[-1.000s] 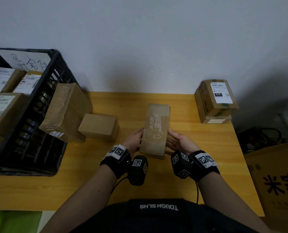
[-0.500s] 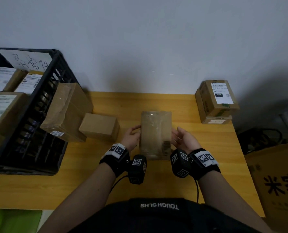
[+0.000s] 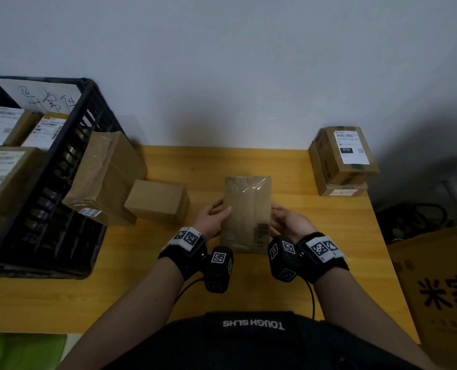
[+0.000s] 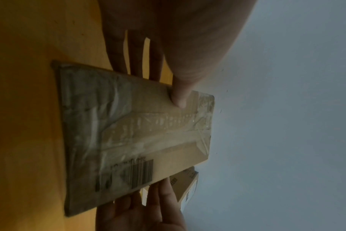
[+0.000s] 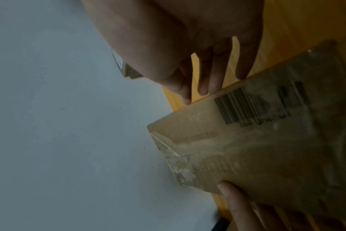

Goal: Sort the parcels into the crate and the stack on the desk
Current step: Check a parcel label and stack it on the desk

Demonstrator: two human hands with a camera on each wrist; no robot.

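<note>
A flat brown padded parcel [image 3: 246, 214] with clear tape and a barcode is held just above the middle of the desk [image 3: 315, 236]. My left hand [image 3: 212, 218] pinches its left edge, thumb [image 4: 179, 96] on the top face and fingers underneath. My right hand [image 3: 288, 222] is at the right edge with straight fingers [image 5: 207, 78] reaching under the parcel [image 5: 257, 148] and the thumb beside the edge. The black crate [image 3: 88, 108] with several labelled boxes stands at the left. A stack of two labelled boxes [image 3: 345, 161] sits at the desk's far right corner.
A large brown box [image 3: 107, 177] leans against the crate's side, and a small plain box [image 3: 157, 201] lies beside it. A yellow carton [image 3: 441, 289] stands off the desk's right edge. The wall runs close behind the desk.
The parcel has been turned over between my hands: its printed face showed a second ago, now the taped face with the barcode is up. Both hands stayed at its edges.
</note>
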